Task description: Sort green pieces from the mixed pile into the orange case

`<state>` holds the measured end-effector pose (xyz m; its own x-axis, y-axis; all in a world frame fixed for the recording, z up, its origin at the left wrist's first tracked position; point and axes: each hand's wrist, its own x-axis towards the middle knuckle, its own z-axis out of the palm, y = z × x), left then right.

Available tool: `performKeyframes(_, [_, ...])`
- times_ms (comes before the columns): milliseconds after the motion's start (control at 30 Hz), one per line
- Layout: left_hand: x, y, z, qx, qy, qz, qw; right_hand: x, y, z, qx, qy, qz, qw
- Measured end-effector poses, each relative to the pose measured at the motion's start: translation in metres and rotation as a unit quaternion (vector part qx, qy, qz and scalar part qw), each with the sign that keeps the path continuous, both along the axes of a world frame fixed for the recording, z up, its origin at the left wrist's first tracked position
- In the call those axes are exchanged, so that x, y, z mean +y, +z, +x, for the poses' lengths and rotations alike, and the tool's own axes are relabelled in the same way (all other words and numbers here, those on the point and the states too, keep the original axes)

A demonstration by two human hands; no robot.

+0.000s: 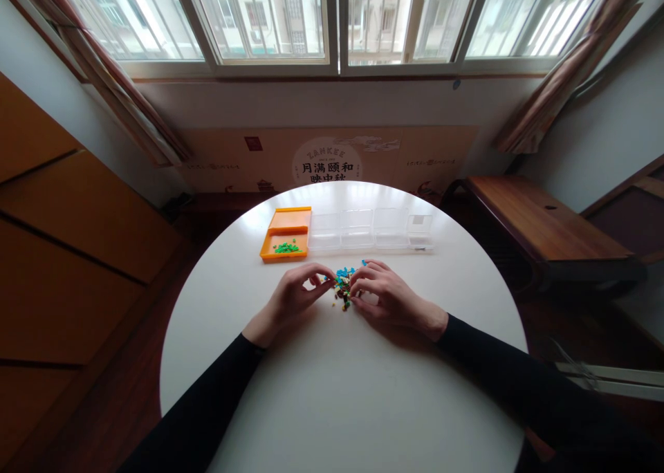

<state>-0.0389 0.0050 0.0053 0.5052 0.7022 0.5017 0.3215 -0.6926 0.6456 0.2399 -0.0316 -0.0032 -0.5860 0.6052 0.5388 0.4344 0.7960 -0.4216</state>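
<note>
My left grip and right grip flank the bead pile on the bench, fingertips pinched into it; cannot tell what either holds.

I see a smooth, faintly glossy white table, an opaque orange plastic tray, clear plastic boxes beside it, and glossy polished wood on the bench at right

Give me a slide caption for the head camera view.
Both hands, left hand and right hand, pick at small mixed-colour plastic pieces on a round white table.
</note>
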Motion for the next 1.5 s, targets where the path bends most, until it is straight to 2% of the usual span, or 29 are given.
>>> performKeyframes(167, [0.0,0.002,0.001,-0.007,0.036,0.019,0.999,-0.001,0.0,0.0,0.002,-0.001,-0.002,1.0])
performKeyframes(400, [0.0,0.006,0.002,-0.027,0.007,0.026,0.999,-0.001,0.003,-0.001,0.007,-0.003,-0.002,1.0])
performKeyframes(567, [-0.001,0.009,0.003,-0.03,0.038,0.031,0.998,-0.002,0.003,0.0,0.005,-0.007,-0.009,1.0])
performKeyframes(867, [0.004,0.003,0.0,-0.04,0.076,0.048,0.995,-0.002,0.002,0.001,-0.001,-0.014,-0.013,1.0])
performKeyframes(1200, [0.008,0.002,-0.005,-0.06,0.121,0.049,0.99,-0.005,0.01,-0.001,-0.003,0.002,-0.02,1.0])
performKeyframes(1500, [0.014,-0.004,-0.007,-0.089,0.158,0.032,0.983,-0.006,0.006,-0.001,-0.015,0.014,-0.021,1.0])
